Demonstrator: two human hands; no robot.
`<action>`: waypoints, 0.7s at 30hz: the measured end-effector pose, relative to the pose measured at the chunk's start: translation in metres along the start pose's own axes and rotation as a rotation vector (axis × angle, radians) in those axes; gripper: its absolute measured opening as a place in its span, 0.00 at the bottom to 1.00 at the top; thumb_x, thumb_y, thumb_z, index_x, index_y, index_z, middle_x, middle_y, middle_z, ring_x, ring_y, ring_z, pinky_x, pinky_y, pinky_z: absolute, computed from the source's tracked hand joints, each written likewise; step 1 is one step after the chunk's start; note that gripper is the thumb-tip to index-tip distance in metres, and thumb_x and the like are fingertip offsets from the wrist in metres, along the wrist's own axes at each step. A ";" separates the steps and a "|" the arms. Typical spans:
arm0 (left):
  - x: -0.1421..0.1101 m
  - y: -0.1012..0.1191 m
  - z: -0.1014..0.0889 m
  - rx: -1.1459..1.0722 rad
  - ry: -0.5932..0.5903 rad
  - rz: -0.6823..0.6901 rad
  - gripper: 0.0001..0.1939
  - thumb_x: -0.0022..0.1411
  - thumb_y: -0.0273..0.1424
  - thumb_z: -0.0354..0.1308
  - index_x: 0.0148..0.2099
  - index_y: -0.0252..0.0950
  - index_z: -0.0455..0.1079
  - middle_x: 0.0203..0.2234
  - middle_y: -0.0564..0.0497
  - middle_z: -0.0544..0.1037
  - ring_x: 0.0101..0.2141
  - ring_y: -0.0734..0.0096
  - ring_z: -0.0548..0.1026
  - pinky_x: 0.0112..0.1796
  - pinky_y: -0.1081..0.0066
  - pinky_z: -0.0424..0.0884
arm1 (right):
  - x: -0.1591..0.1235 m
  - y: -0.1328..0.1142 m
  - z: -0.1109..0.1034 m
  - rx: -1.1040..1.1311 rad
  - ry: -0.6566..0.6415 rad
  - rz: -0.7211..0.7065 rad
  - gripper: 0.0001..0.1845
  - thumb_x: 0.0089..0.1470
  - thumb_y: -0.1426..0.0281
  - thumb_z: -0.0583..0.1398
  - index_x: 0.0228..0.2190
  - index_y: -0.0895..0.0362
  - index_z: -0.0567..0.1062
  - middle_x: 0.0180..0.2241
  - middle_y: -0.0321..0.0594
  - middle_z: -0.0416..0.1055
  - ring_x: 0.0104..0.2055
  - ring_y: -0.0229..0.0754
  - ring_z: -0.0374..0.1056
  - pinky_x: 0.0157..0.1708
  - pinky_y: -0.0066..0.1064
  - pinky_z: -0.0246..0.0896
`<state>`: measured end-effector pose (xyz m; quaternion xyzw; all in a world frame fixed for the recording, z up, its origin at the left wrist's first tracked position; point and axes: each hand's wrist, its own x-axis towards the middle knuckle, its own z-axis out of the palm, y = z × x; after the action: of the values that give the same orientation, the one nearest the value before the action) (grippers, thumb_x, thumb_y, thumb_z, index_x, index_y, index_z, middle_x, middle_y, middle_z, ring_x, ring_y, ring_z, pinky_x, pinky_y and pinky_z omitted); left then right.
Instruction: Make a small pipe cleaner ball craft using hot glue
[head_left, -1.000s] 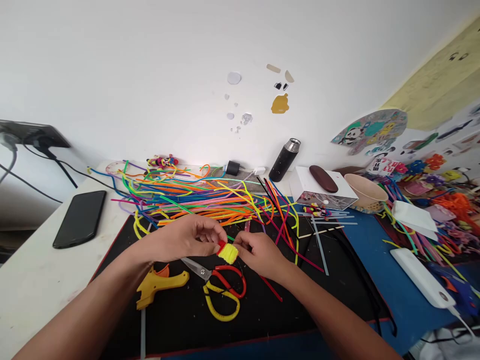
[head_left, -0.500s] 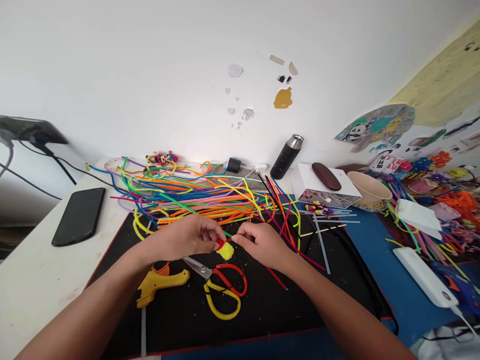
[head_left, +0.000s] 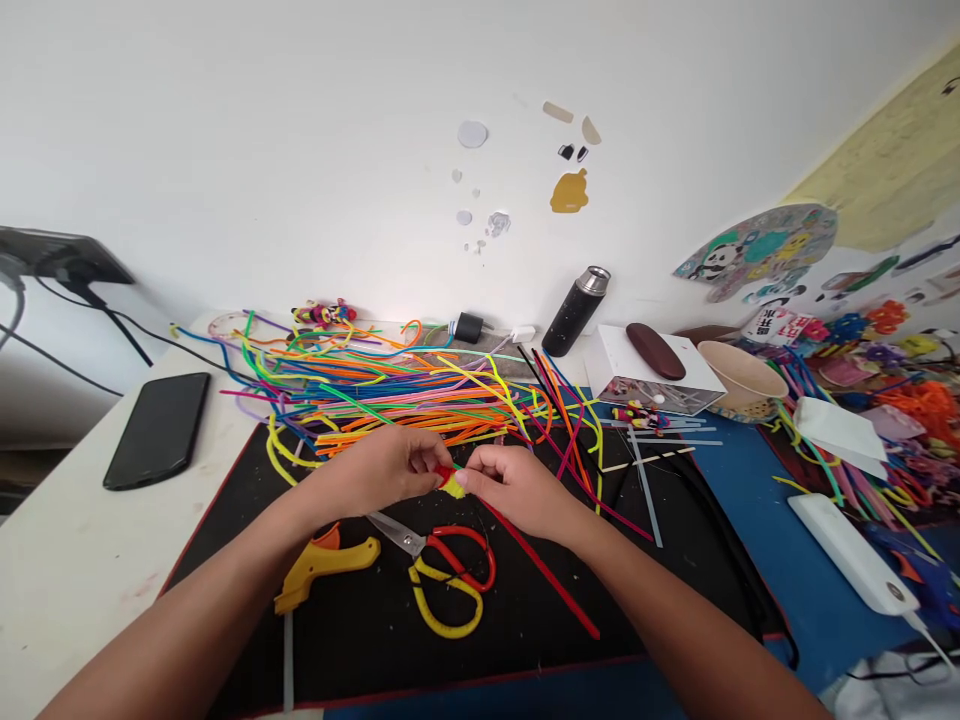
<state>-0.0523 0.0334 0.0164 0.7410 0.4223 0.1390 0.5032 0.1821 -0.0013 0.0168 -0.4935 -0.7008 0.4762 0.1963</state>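
Between my fingertips is a small fuzzy yellow pipe-cleaner piece (head_left: 454,487) with a red edge. My left hand (head_left: 382,467) pinches it from the left, at the red part. From the other side, my right hand (head_left: 517,485) has thumb and forefinger closed on a red pipe cleaner (head_left: 544,570), whose long end slants down to the right across the black mat. The fingers partly cover the yellow piece. Just below the hands lie scissors (head_left: 442,570) with one red and one yellow handle. A yellow glue gun (head_left: 330,567) rests under my left forearm.
Many coloured pipe cleaners (head_left: 405,395) spread behind the hands. At the back stand a black flask (head_left: 576,312), a white box (head_left: 611,365) and a beige bowl (head_left: 742,375). A phone (head_left: 157,430) lies left; a white power strip (head_left: 851,550) lies right.
My right hand has shifted from the yellow piece's side to its red edge and the red pipe cleaner. The pipe cleaner's free end now reaches further down right. The view has tilted slightly.
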 end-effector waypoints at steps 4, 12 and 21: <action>0.002 0.000 -0.002 0.002 0.056 -0.005 0.10 0.58 0.36 0.60 0.40 0.39 0.78 0.28 0.53 0.82 0.29 0.65 0.78 0.32 0.71 0.71 | -0.003 -0.004 0.002 0.061 -0.002 0.022 0.18 0.65 0.58 0.61 0.27 0.56 0.72 0.20 0.28 0.60 0.23 0.34 0.54 0.24 0.29 0.45; 0.001 0.008 -0.006 -0.008 0.199 0.023 0.10 0.57 0.37 0.60 0.39 0.38 0.77 0.29 0.51 0.80 0.29 0.65 0.76 0.32 0.69 0.71 | -0.009 -0.002 0.014 0.259 -0.043 0.109 0.17 0.65 0.57 0.61 0.28 0.54 0.69 0.16 0.25 0.59 0.16 0.33 0.56 0.20 0.28 0.48; -0.004 0.018 -0.002 0.047 0.242 0.069 0.09 0.60 0.35 0.59 0.40 0.39 0.77 0.29 0.52 0.81 0.29 0.66 0.77 0.33 0.70 0.71 | -0.005 0.016 0.021 0.423 0.024 0.101 0.25 0.62 0.45 0.62 0.31 0.53 0.68 0.18 0.26 0.63 0.16 0.33 0.58 0.19 0.27 0.50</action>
<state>-0.0474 0.0296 0.0337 0.7445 0.4571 0.2348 0.4261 0.1772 -0.0145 -0.0057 -0.4817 -0.5572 0.6158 0.2798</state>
